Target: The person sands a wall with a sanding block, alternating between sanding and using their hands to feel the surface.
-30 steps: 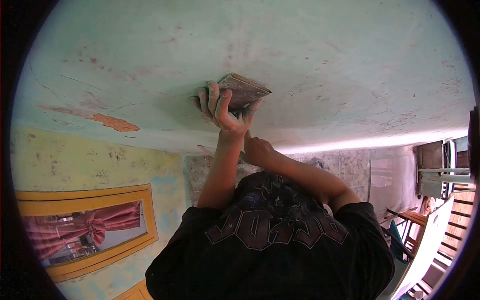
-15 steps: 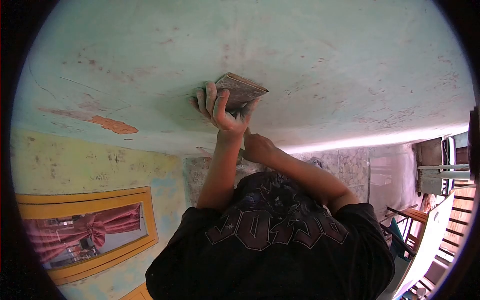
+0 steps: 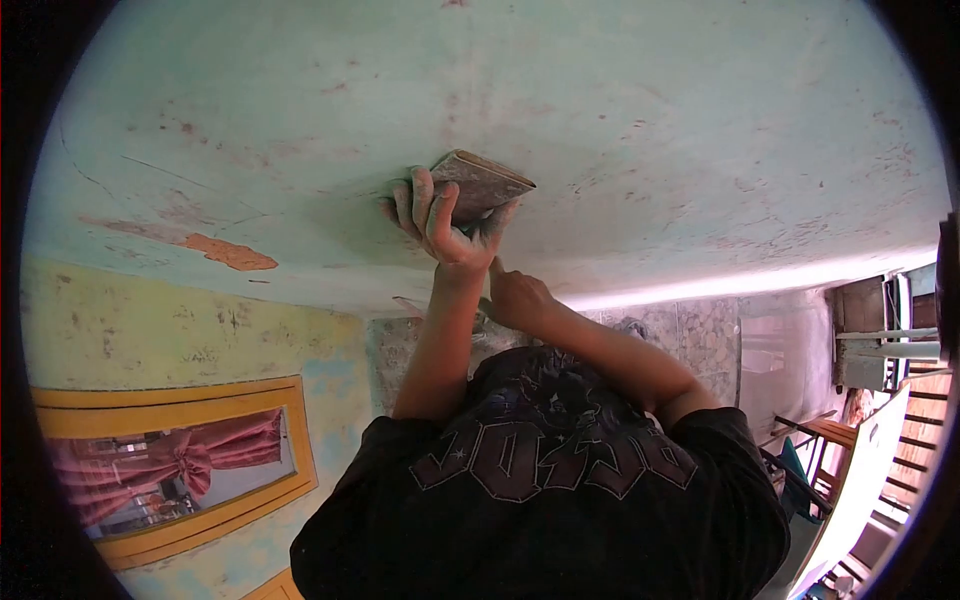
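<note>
My left hand (image 3: 440,218) is raised near the pale green wall (image 3: 640,90), palm up, with dusty fingers curled around a flat rectangular plate (image 3: 483,182). The plate is grey and smeared, with a brownish edge. Below it, my right hand (image 3: 520,300) is closed on a slim tool that looks like a putty knife (image 3: 404,302). That tool passes behind my left forearm, so only its tip and a bit near the fist show. Whether the tool touches the wall cannot be made out.
A patch of bare orange-brown wall (image 3: 232,252) shows where paint is gone. At lower left is a yellow-framed window (image 3: 304,440) with a red curtain (image 3: 195,462). Patterned floor tiles (image 3: 700,330) lie below, and wooden furniture (image 3: 830,430) stands at right.
Both hands and the plate sit very slightly lower in view. Their grips look the same.
</note>
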{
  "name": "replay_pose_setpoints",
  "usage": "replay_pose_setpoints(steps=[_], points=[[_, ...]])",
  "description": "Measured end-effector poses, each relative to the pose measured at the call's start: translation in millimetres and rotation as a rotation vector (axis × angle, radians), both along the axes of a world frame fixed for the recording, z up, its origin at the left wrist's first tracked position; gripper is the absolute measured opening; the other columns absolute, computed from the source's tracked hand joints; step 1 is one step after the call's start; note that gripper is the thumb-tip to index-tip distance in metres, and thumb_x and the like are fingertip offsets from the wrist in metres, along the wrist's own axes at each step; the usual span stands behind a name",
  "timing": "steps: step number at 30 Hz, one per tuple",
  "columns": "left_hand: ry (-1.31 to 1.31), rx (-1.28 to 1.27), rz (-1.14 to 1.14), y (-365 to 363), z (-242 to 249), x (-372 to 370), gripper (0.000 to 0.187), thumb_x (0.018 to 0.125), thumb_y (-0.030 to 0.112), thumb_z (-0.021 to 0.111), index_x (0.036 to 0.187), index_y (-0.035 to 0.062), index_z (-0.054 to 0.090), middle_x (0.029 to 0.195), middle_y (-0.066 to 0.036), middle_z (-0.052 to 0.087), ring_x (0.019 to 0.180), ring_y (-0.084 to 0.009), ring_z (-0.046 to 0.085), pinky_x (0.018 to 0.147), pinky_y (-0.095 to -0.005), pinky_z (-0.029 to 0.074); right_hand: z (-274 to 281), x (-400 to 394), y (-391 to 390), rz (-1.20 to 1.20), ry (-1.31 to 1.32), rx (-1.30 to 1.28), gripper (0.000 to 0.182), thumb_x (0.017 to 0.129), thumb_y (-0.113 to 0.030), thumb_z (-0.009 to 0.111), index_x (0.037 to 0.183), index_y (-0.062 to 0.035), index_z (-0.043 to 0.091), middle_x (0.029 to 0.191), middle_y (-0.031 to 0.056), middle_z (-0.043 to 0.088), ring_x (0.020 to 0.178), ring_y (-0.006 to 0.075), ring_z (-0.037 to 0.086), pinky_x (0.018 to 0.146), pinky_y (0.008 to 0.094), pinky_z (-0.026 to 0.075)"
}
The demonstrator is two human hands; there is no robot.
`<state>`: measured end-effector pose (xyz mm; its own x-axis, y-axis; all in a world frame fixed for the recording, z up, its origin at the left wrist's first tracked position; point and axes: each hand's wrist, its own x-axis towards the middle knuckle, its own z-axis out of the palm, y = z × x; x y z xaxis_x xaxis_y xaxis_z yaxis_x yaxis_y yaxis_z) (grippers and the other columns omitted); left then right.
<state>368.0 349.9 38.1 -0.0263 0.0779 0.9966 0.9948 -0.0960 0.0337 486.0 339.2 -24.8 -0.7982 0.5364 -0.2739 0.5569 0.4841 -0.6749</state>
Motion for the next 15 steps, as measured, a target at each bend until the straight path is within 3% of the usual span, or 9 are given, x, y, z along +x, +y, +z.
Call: replay_pose_setpoints(steps=[4,6,9,13,15], points=[[0.009,-0.024,0.034,-3,1,0,0.068,0.072,0.049,0.076,0.117,0.0094,0.045,0.133,-0.017,0.047,0.128,-0.0387,0.037,0.105,-0.0607,0.019,-16,8,-3,0.102,-0.034,-0.039,0.056,0.083,-0.024,0.06,0.12,0.0091,0.035,0.086,0.0296,0.064,0.086,0.0449,0.063,0.078,0.0499,0.05],[0.003,-0.041,0.004,-5,-2,-4,0.069,0.072,0.049,0.077,0.118,0.0096,0.044,0.133,-0.017,0.046,0.128,-0.0388,0.036,0.106,-0.0613,0.019,-33,21,-7,0.115,0.02,-0.121,0.064,0.08,-0.048,0.064,0.111,0.0037,0.043,0.085,0.0281,0.063,0.084,0.0438,0.062,0.074,0.0484,0.047],[-0.009,-0.057,-0.039,-6,-5,-4,0.07,0.072,0.047,0.077,0.12,0.0099,0.041,0.134,-0.017,0.045,0.129,-0.0393,0.035,0.106,-0.0623,0.018,-62,46,-1,0.129,-0.026,-0.227,0.065,0.08,-0.055,0.063,0.106,0.0022,0.048,0.086,0.0271,0.063,0.083,0.0417,0.062,0.072,0.0466,0.047],[0.012,-0.047,-0.006,-6,-1,-2,0.073,0.072,0.047,0.077,0.122,0.0101,0.038,0.135,-0.018,0.043,0.128,-0.0398,0.037,0.106,-0.0637,0.016,-37,88,12,0.077,-0.033,-0.271,0.063,0.08,-0.055,0.063,0.104,0.0014,0.05,0.087,0.0256,0.063,0.085,0.0382,0.063,0.072,0.0438,0.048],[0.04,-0.053,0.065,-5,1,-1,0.075,0.073,0.048,0.077,0.123,0.0086,0.037,0.135,-0.019,0.042,0.127,-0.0413,0.037,0.106,-0.0644,0.016,-20,112,20,0.027,0.056,-0.325,0.053,0.084,-0.048,0.063,0.104,-0.0001,0.052,0.089,0.0224,0.064,0.082,0.0369,0.062,0.071,0.0401,0.049]])
